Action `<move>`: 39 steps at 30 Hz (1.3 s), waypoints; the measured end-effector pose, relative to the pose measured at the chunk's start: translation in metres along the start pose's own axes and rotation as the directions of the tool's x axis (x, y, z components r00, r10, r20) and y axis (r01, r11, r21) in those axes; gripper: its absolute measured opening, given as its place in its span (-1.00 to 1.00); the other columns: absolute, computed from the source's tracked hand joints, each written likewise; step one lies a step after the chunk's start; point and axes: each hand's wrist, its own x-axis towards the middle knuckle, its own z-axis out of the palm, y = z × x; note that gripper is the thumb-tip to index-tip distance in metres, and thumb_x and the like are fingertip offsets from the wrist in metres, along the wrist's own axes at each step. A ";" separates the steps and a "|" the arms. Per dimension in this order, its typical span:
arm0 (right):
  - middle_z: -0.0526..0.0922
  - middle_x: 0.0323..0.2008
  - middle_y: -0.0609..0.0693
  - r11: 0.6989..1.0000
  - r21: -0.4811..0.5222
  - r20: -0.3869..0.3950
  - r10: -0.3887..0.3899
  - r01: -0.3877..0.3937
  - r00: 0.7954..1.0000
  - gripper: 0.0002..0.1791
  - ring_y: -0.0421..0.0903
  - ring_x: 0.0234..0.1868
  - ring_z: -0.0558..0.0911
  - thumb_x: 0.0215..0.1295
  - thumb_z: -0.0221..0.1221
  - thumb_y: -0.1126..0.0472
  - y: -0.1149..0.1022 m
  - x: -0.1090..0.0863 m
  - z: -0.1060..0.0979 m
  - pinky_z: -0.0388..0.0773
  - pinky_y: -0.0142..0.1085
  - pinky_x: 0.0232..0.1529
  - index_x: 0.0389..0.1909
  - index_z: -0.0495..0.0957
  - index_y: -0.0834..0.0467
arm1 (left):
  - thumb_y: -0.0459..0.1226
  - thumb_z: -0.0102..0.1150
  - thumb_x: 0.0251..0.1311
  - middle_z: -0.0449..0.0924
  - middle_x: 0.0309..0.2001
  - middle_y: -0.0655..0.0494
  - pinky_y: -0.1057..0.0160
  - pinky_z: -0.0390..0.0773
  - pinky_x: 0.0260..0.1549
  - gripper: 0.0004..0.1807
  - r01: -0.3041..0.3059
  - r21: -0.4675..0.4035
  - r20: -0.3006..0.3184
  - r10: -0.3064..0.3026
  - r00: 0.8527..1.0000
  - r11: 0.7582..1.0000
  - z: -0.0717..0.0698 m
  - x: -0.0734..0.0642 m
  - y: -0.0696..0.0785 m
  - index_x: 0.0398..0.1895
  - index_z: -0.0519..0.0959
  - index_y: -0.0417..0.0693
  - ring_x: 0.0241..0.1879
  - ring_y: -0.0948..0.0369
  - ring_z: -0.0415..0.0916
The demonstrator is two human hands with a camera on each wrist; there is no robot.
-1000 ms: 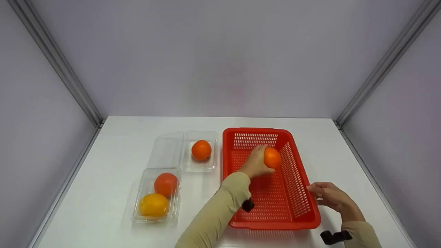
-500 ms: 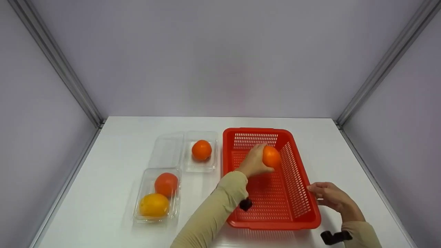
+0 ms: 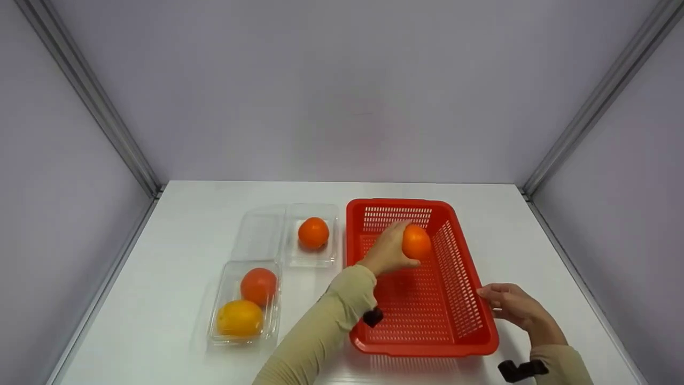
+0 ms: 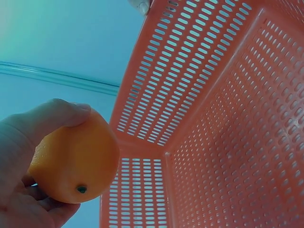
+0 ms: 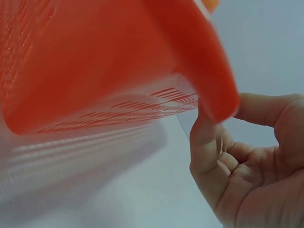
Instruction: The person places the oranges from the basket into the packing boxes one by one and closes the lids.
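Observation:
My left hand [image 3: 389,250] holds an orange [image 3: 416,242] above the red plastic basket [image 3: 417,350], thumb and fingers curled round it. In the left wrist view the stem end of the orange [image 4: 78,161] shows, clear of the slotted basket walls. My right hand [image 3: 515,306] pinches the basket's right rim; the right wrist view has the thumb and a finger on either side of that rim [image 5: 209,80]. Left of the basket, another orange [image 3: 313,233] sits in a clear plastic clamshell box [image 3: 312,262] whose lid stands open.
Nearer the front left, a second clear box [image 3: 224,339] contains a reddish round fruit [image 3: 258,286] and a yellow-orange fruit [image 3: 240,318]. White table [image 3: 144,299] surrounds the boxes. Grey panels [image 3: 342,96] enclose it at the back and sides.
The left hand has drifted slightly left and up in the head view, carrying the orange. My right hand keeps its pinch on the rim, and the boxes have not moved.

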 end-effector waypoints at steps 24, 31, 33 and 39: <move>0.72 -0.26 -0.19 1.000 -0.015 -0.046 0.018 -0.019 0.999 -0.64 -0.24 -0.19 0.69 0.44 0.01 0.06 0.003 -0.004 -0.015 0.66 -0.33 -0.12 -0.04 0.57 0.26 | -0.21 0.49 -0.10 0.26 0.41 -0.10 0.05 0.40 0.32 0.00 -0.058 0.012 -0.018 0.058 0.998 0.998 -0.021 -0.012 0.002 0.44 0.16 -0.11 0.33 0.03 0.37; 0.72 -0.27 -0.21 1.000 -0.019 -0.059 0.020 -0.021 0.998 -0.61 -0.24 -0.19 0.69 0.45 -0.01 0.07 0.004 -0.001 -0.016 0.66 -0.32 -0.12 -0.01 0.55 0.31 | -0.22 0.49 -0.11 0.28 0.39 -0.08 0.04 0.40 0.33 -0.01 -0.044 0.010 -0.023 0.044 0.999 0.999 -0.024 -0.017 -0.001 0.43 0.18 -0.12 0.33 0.03 0.36; 0.72 -0.28 -0.21 1.000 -0.013 -0.061 0.026 -0.027 0.998 -0.63 -0.24 -0.19 0.69 0.46 -0.02 0.08 0.005 -0.001 -0.018 0.66 -0.32 -0.13 -0.03 0.57 0.29 | -0.22 0.49 -0.11 0.29 0.39 -0.07 0.04 0.41 0.32 -0.02 -0.039 0.002 -0.025 0.039 0.999 0.999 -0.024 -0.019 -0.002 0.43 0.19 -0.11 0.32 0.03 0.36; 0.72 -0.27 -0.21 0.999 -0.006 -0.055 0.034 -0.034 0.998 -0.66 -0.23 -0.18 0.68 0.44 0.00 0.05 0.004 -0.003 -0.020 0.66 -0.32 -0.11 -0.08 0.60 0.22 | -0.21 0.49 -0.11 0.27 0.41 -0.07 0.03 0.41 0.32 -0.02 -0.029 -0.021 -0.031 0.029 0.999 0.999 -0.027 -0.024 -0.005 0.43 0.19 -0.09 0.32 0.03 0.37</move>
